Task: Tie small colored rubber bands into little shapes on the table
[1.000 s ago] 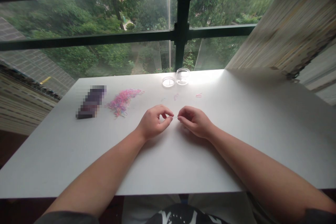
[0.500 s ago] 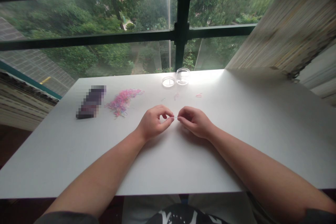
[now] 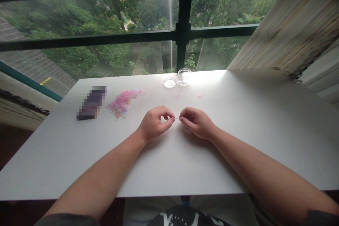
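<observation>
My left hand and my right hand face each other over the middle of the white table. Thumb and forefinger of each are pinched on one end of a thin, pale band, which stretches across the small gap between them. Beyond my hands lie a small greenish piece, a pale pink loop and a pink band. Left of them spreads a loose pile of pink and multicoloured little bands.
A round clear lid lies beside a clear round container near the window edge. At the far left is a dark, pixelated object. A striped curtain hangs at the right.
The gap between my fingertips has widened very slightly, the left fingertips shifting a little left. The curtain at the left has moved. My grip looks the same.
</observation>
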`<state>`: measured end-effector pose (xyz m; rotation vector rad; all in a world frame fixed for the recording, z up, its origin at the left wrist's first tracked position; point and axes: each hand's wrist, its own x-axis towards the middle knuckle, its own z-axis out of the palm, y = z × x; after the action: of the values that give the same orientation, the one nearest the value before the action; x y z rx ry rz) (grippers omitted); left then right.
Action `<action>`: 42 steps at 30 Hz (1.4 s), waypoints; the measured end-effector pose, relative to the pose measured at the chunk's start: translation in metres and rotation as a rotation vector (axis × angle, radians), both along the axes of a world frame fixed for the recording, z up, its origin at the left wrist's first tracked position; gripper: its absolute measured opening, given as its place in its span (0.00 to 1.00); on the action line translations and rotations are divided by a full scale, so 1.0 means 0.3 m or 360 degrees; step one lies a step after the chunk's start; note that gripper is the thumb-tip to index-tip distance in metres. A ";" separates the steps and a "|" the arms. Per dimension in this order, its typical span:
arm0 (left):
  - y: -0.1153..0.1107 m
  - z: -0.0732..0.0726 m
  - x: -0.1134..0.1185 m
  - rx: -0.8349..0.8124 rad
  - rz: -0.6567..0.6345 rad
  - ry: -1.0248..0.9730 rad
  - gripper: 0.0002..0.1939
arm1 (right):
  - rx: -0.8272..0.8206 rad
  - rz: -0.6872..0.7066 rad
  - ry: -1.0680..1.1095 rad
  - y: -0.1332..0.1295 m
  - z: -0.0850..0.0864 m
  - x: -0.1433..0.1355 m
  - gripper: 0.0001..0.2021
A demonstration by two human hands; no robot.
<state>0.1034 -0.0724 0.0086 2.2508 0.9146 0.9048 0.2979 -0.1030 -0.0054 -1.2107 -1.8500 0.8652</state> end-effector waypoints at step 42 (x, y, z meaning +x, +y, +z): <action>0.206 -0.062 -0.056 0.0040 0.0804 0.0250 0.09 | -0.0025 0.0004 -0.0040 0.000 0.004 -0.005 0.03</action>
<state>0.0865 -0.0105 -0.0098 2.1692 1.5977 0.9563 0.2965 -0.1030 -0.0043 -1.2345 -1.8682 0.8707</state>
